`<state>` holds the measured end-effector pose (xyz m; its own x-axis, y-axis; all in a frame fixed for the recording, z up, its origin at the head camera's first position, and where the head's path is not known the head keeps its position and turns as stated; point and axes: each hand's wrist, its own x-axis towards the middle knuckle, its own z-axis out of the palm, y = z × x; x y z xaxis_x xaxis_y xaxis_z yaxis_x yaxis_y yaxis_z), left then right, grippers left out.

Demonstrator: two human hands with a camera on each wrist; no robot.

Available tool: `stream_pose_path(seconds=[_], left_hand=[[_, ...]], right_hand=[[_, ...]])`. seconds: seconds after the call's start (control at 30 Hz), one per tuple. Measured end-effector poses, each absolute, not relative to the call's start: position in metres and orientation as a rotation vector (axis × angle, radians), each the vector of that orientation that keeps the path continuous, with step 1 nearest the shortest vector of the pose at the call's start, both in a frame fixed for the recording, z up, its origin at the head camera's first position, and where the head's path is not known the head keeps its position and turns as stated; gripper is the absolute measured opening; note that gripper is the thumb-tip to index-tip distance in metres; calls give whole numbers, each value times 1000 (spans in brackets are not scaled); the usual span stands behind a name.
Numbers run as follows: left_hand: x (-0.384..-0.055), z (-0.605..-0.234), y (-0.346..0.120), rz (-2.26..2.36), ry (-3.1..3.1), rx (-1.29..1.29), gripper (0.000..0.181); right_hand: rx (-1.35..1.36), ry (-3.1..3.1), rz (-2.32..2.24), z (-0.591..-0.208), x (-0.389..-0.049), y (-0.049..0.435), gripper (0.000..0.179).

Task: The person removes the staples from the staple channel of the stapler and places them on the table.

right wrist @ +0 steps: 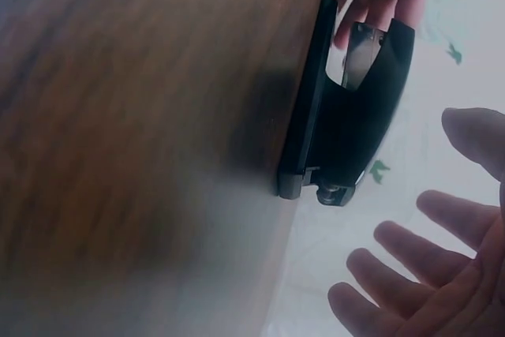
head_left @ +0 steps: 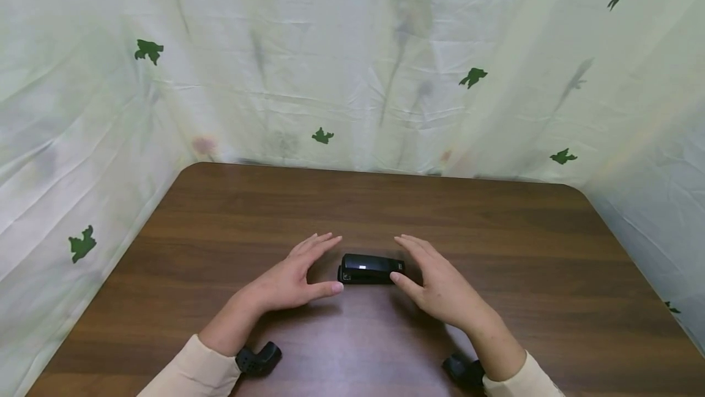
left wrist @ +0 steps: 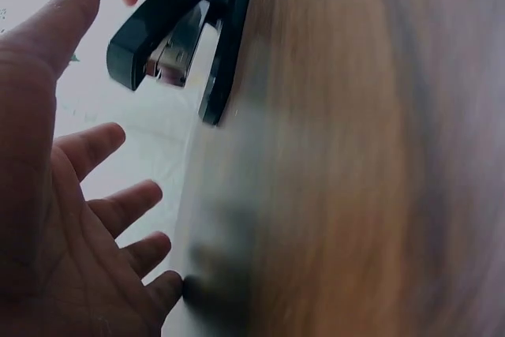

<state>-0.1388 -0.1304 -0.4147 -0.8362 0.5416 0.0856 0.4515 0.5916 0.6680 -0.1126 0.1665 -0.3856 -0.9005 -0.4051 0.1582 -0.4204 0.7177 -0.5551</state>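
A: Where do we have the stapler [head_left: 370, 265]?

B: Base down on the table [head_left: 330, 213], between our left hand [head_left: 283, 281] and right hand [head_left: 443, 290]. Both are released, fingers extended, grasping nothing.

A: How do we handle it well?

B: We judge it best to come in evenly from both ends, fingertips clear of the gap that faces our left hand, and steady the base against sliding.
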Motion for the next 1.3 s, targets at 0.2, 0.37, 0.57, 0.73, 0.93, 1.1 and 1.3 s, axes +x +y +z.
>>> stream_pose_path(seconds=[0.2,0.37,0.57,0.73,0.93,1.1,1.3], left_hand=[[-136,-421,-120,1186,2626,894,76],[-135,-431,-112,1298,2661,919,70],[-134,-438,-103,1363,2802,913,66],[-133,-440,-99,1339,2885,920,68],[-133,-441,-97,1279,2939,897,68],[-134,-441,-96,1214,2978,883,64],[-134,-441,-96,1220,2974,862,59]], right_hand=[[714,-2896,970,-385,-114,161,58],[726,-2916,988,-386,-118,154,58],[748,-2926,983,-385,-122,142,57],[788,-2942,963,-383,-125,131,58],[869,-2919,943,-385,-127,125,56],[906,-2882,918,-388,-128,124,51],[898,-2875,912,-394,-129,124,40]])
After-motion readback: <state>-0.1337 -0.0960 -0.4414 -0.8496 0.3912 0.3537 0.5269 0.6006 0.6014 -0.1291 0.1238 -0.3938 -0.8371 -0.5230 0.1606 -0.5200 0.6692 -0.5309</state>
